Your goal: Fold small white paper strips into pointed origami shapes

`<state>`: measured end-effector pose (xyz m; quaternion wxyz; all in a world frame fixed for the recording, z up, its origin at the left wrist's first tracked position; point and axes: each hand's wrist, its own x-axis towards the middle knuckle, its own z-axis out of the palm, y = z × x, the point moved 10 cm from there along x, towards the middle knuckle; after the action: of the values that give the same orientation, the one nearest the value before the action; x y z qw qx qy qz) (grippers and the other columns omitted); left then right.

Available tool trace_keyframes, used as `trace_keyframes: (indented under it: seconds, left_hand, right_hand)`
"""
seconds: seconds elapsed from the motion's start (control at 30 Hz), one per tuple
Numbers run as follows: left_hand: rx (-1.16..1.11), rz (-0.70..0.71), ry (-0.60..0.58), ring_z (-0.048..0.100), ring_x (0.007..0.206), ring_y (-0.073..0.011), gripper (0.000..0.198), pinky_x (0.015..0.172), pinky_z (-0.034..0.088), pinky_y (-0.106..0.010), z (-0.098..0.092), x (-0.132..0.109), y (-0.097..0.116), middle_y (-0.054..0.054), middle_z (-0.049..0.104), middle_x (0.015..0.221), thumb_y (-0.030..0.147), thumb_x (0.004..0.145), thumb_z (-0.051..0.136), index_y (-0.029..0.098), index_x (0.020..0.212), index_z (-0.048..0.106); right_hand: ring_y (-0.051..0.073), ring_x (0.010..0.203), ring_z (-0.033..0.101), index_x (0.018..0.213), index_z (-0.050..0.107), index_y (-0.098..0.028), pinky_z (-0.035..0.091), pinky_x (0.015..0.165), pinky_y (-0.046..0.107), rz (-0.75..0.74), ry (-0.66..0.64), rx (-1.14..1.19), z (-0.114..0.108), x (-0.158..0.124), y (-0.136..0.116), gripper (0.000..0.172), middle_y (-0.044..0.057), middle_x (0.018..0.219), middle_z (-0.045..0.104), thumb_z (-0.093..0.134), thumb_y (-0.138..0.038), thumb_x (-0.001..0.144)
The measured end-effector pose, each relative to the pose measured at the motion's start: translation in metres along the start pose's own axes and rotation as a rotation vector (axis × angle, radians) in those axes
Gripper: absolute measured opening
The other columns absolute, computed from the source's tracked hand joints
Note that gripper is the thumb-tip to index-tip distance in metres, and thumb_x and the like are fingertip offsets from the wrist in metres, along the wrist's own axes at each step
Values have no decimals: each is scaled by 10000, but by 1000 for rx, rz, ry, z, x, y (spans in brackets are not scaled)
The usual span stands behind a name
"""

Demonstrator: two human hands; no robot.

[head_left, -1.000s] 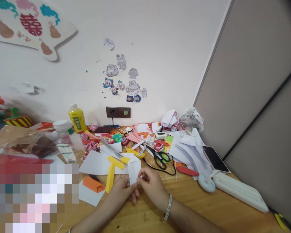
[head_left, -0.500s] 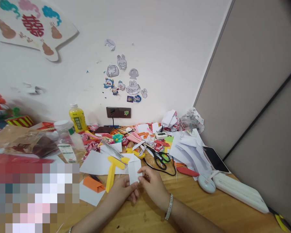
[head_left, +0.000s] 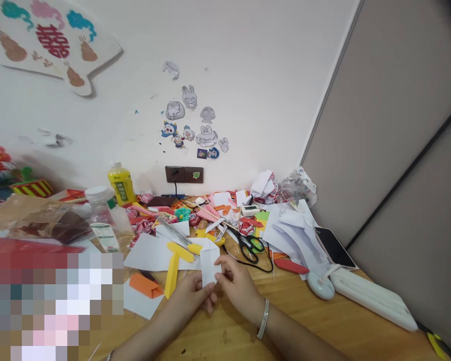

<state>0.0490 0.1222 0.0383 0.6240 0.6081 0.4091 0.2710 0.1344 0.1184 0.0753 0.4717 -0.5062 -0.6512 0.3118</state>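
Between my hands is a folded piece of white paper [head_left: 210, 260], held upright just above the wooden table. My left hand [head_left: 197, 292] pinches its lower edge, thumb in front and fingers curled behind. On the right edge, the thumb and fingertips of my right hand [head_left: 235, 281] grip the paper. Folded yellow paper strips [head_left: 172, 275] lie left of the paper, near my left hand. A folded orange paper piece [head_left: 145, 285] rests on a white sheet further left.
Black-handled scissors [head_left: 250, 245] lie beyond my right hand, beside a black cable. Paper scraps and candies crowd the back. A yellow drink bottle [head_left: 121, 184] and a clear jar [head_left: 101, 215] stand left. At right are a white lamp [head_left: 372, 297] and a tablet [head_left: 335, 246].
Both hands keep their hold on the white paper, with almost no movement. The whole view has shifted very slightly.
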Motion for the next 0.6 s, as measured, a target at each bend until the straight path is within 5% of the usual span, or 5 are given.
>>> trace_keyframes:
  seconds: [0.17,0.37,0.6]
  left_hand:
    - [-8,127,-19,607,749,-188,303,660,457,-279,-5,0,14,-37,653,803,267,615,653,153,879,557]
    - [-2,99,25,583,538,-142,260,570,432,-249,-15,4,6,27,615,548,366,643,649,155,744,535]
    - [-154,-39,-19,563,422,-123,371,466,437,-245,-9,7,-6,0,654,548,461,572,688,149,693,528]
  right_hand:
    - [114,598,459,924,501,-187,367,557,213,22,18,88,-7,4,8,220,-43,645,427,473,-126,715]
    - [102,584,433,898,519,-189,353,551,206,-1,-12,101,-4,4,6,212,-48,638,404,492,-117,700]
    - [99,578,429,914,521,-191,346,540,201,-6,-62,114,3,2,4,227,-48,636,416,499,-117,701]
